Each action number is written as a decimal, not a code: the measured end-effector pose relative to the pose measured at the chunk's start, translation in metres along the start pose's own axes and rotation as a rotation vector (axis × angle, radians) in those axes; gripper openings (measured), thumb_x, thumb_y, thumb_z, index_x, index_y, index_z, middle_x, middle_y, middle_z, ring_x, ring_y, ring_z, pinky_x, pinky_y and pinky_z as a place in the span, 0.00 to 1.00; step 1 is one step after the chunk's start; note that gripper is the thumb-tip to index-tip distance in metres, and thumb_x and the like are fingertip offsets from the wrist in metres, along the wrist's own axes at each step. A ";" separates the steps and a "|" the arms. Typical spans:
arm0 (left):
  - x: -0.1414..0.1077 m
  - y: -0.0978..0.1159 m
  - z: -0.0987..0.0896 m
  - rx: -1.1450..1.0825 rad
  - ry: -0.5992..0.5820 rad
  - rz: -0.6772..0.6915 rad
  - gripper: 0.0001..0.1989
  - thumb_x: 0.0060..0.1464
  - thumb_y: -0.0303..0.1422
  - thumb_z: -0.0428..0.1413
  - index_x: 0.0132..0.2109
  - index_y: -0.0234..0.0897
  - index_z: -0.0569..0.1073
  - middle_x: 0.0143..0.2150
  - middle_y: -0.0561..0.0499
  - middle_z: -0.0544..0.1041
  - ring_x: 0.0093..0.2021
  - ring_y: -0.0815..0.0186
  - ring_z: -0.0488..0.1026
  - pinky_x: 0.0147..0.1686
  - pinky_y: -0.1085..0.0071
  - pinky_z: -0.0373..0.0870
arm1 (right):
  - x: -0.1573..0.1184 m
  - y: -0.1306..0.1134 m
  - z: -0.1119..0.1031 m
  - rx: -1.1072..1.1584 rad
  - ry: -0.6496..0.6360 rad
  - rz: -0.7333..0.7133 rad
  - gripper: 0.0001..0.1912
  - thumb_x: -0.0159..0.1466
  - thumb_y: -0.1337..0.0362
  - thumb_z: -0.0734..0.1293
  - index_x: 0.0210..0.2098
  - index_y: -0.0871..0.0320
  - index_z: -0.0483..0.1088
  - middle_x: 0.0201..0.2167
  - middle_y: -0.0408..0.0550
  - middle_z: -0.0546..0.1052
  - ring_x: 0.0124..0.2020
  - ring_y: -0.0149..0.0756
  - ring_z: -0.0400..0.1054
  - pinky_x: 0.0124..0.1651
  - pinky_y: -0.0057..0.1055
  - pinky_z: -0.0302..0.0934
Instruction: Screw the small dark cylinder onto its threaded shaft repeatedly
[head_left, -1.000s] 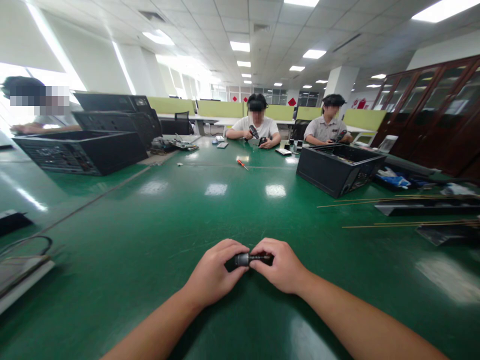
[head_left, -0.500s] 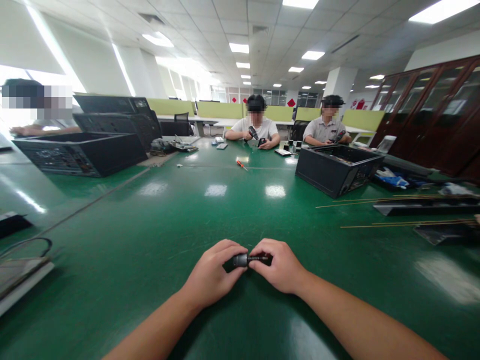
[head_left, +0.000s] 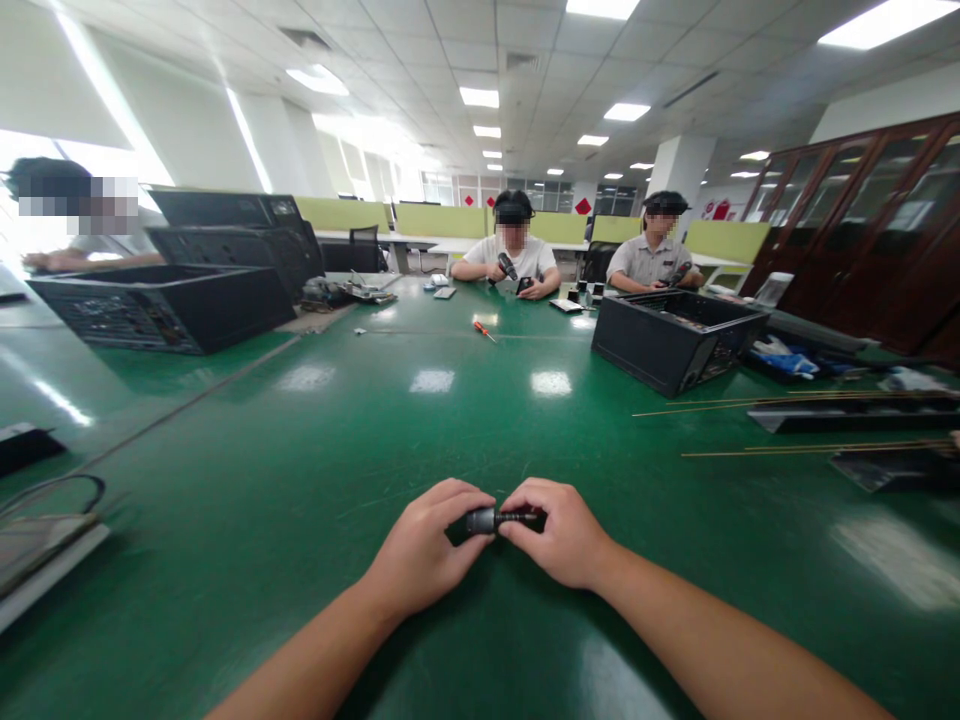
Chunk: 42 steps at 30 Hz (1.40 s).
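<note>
In front of me, just above the green table (head_left: pixel 360 440), my left hand (head_left: pixel 427 550) is closed around a dark cylinder that looks like a drill chuck (head_left: pixel 481 521). A thin ribbed shaft, like a drill bit (head_left: pixel 530 516), sticks out of its right end. The fingertips of my right hand (head_left: pixel 562 530) pinch this shaft close to the chuck. Both hands nearly meet at the joint. Whatever is behind the chuck is hidden by my left hand.
An orange screwdriver (head_left: pixel 484 330) lies farther back. Black computer cases stand at the right (head_left: pixel 667 340) and left (head_left: pixel 165 305). Thin rods (head_left: pixel 750 402) and dark metal parts (head_left: pixel 855 415) lie on the right. Across the table sits a person (head_left: pixel 514 255) holding a power drill; others sit nearby.
</note>
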<state>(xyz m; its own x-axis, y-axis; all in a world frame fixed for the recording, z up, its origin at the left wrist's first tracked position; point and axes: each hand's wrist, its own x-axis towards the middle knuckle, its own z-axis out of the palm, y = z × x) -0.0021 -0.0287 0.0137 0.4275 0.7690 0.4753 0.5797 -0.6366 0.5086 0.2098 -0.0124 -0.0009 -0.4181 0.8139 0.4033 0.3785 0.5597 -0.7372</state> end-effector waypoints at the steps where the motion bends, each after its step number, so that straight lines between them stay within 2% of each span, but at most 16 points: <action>1: 0.000 0.000 0.000 0.001 0.002 0.000 0.10 0.56 0.29 0.59 0.46 0.40 0.77 0.43 0.47 0.78 0.43 0.62 0.76 0.45 0.67 0.74 | 0.000 0.000 0.000 -0.003 0.000 0.000 0.04 0.59 0.67 0.72 0.35 0.56 0.77 0.32 0.44 0.78 0.34 0.34 0.72 0.40 0.30 0.63; 42: 0.000 -0.005 -0.003 0.000 0.027 -0.026 0.11 0.55 0.28 0.60 0.47 0.42 0.77 0.44 0.50 0.78 0.44 0.64 0.75 0.47 0.68 0.73 | 0.001 -0.002 -0.002 -0.034 0.060 0.055 0.03 0.58 0.68 0.71 0.33 0.55 0.76 0.28 0.42 0.76 0.30 0.33 0.69 0.34 0.29 0.60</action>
<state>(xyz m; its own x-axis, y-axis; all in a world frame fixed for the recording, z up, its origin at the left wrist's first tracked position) -0.0070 -0.0257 0.0138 0.3930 0.7836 0.4811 0.5908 -0.6161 0.5209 0.2102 -0.0130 0.0021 -0.3460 0.8508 0.3955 0.4278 0.5182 -0.7406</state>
